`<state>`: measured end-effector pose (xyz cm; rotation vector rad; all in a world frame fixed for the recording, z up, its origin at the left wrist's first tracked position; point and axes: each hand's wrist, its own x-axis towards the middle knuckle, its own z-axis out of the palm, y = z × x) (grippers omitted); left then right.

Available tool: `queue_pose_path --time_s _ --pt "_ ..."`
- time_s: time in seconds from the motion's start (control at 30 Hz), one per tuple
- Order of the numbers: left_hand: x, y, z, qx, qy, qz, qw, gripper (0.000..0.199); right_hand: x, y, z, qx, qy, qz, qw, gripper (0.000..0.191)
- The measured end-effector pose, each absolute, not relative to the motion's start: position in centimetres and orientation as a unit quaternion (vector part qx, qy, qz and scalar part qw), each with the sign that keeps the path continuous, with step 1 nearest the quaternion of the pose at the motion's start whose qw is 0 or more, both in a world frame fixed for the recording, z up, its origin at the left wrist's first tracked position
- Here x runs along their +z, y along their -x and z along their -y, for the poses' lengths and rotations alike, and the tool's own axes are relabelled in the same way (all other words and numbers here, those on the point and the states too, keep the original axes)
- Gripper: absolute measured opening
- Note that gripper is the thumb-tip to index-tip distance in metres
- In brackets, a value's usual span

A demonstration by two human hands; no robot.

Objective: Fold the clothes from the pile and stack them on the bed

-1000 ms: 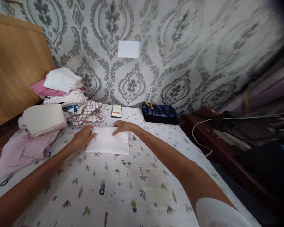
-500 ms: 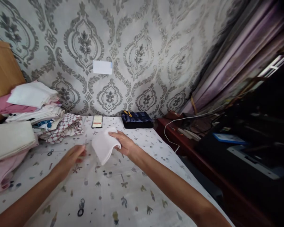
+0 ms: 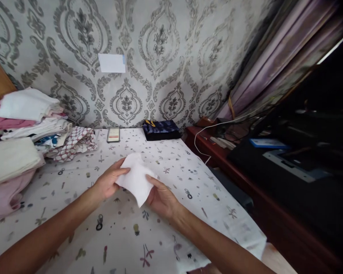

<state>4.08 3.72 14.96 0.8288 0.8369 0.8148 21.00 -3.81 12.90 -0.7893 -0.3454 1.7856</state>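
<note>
A folded white cloth (image 3: 135, 177) hangs a little above the printed bedsheet (image 3: 165, 224), held between both hands. My left hand (image 3: 108, 183) pinches its left edge with thumb and fingers. My right hand (image 3: 161, 198) grips it from below and to the right. The cloth's lower corner droops between my palms.
Stacks of folded clothes (image 3: 23, 125) fill the left side. A phone (image 3: 113, 134) and a dark blue folded cloth (image 3: 161, 129) lie near the patterned wall. A dark wooden bench (image 3: 246, 171) with cables (image 3: 211, 129) and a printer (image 3: 291, 163) runs along the right. Purple curtains (image 3: 274, 64) hang behind it.
The white cloth, flat on the sheet a second ago, was lifted by my right hand and drawn toward me. My left hand has now joined in holding it. The view turned right.
</note>
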Motion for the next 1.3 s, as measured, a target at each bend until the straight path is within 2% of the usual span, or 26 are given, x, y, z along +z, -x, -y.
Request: queue_pose_path --time_s 0.2,0.33,0.43,0.6,0.73,0.87,1.03,1.17,1.3 --pt "18.6 -3.6 -3.1 0.299 -0.461 -0.348 0.76 0.079 12.1 -21.7 2.5 0.765 0.284 0.14 0.561 0.059" --pt "20.5 -3.1 -3.0 0.25 -0.501 -0.323 0.763 0.079 11.7 -24.0 1.1 0.67 0.364 0.261 0.593 0.066" --pt "21.3 -2.7 -3.0 0.209 -0.514 -0.299 0.776 0.085 12.0 -26.1 0.1 0.615 0.349 0.365 0.605 0.07" --pt "21.4 -2.3 -2.9 0.137 -0.521 -0.268 0.798 0.088 12.4 -27.8 0.2 0.697 0.282 0.403 0.521 0.045" --pt "20.0 -3.0 -4.0 0.131 -0.513 -0.296 0.795 0.084 12.2 -29.4 1.1 0.656 0.334 0.38 0.56 0.037" --pt "17.9 -5.9 -6.9 0.175 -0.496 -0.335 0.782 0.072 12.6 -33.5 0.2 0.539 0.447 0.401 0.591 0.042" --pt "15.9 -13.0 -12.8 0.311 -0.45 -0.373 0.75 0.042 14.5 -40.1 -5.6 0.29 0.607 0.49 0.554 0.043" --pt "13.5 -18.5 -17.2 0.375 -0.424 -0.425 0.706 0.016 14.0 -43.7 -10.9 0.263 0.662 0.481 0.511 0.036" --pt "10.6 -21.1 -19.6 0.361 -0.421 -0.467 0.689 0.011 10.9 -45.1 -13.5 0.264 0.716 0.47 0.443 0.031"
